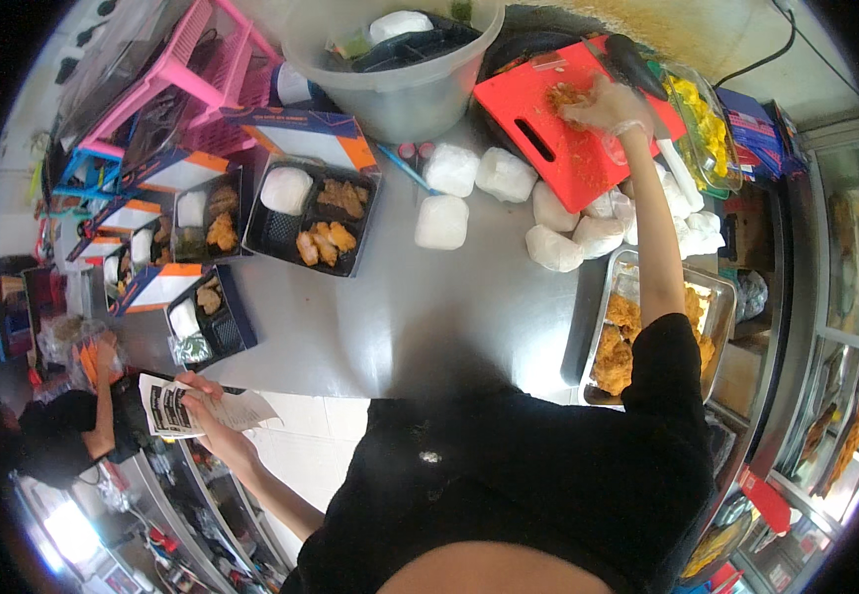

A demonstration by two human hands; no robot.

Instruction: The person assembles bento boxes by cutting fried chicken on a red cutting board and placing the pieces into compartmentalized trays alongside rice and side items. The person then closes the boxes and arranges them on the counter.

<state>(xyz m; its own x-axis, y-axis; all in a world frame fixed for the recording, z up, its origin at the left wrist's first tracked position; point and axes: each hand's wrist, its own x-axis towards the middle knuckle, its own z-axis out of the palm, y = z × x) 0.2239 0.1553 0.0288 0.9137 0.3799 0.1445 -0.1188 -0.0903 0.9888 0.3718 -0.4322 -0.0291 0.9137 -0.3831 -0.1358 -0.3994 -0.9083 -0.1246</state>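
Observation:
My left hand (pixel 207 406) is closed on a printed paper slip (pixel 167 408) beyond the table's near left edge. On the far right, my right hand (pixel 616 111), in a clear plastic glove, reaches over a red cutting board (pixel 517 94). Its fingers are on a brown piece of fried chicken (pixel 565 96), partly hidden by the hand. Brown crumbs are scattered over the board. A white knife handle (pixel 682 176) sticks out at the board's right edge, and a black handle (pixel 632 65) lies near its far corner.
White wrapped bundles (pixel 553 246) lie before the board. A metal tray (pixel 724 287) holds fried chicken under my right arm. Open meal boxes (pixel 281 243) stand left, near a large plastic tub (pixel 400 94) and pink rack (pixel 177 74). Another person (pixel 68 431) works at far left.

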